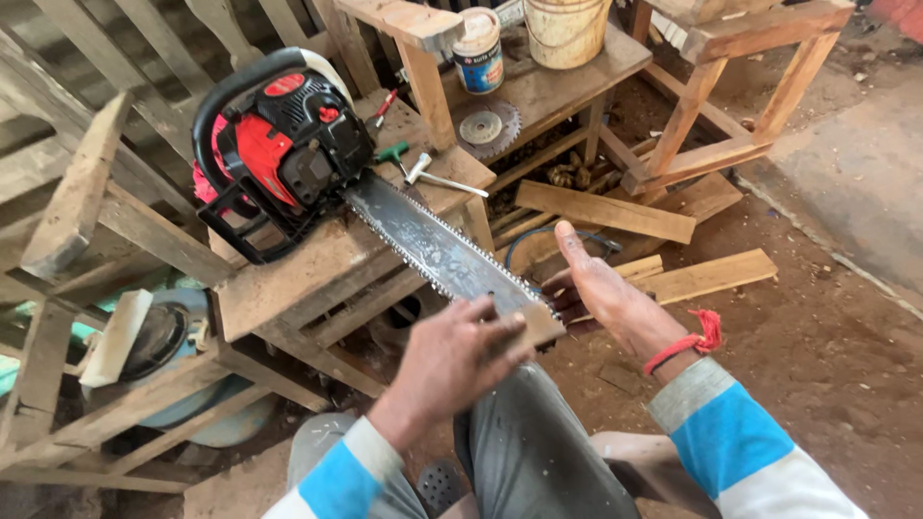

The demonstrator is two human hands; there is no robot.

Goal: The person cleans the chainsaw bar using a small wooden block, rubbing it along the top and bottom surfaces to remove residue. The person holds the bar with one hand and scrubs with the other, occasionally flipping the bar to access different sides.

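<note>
The red and black chainsaw (279, 144) lies on a rough wooden table (288, 279), its guide bar (442, 255) jutting past the edge; the left hand (457, 360) presses flat on the bar tip, gripping nothing, while the right hand (601, 288) cups open against the chain beside it. Small tools (423, 171) lie near the saw body, so the work looks midway. Planks (663, 245) litter the dirt floor (798, 336) of an open workshop.
</note>
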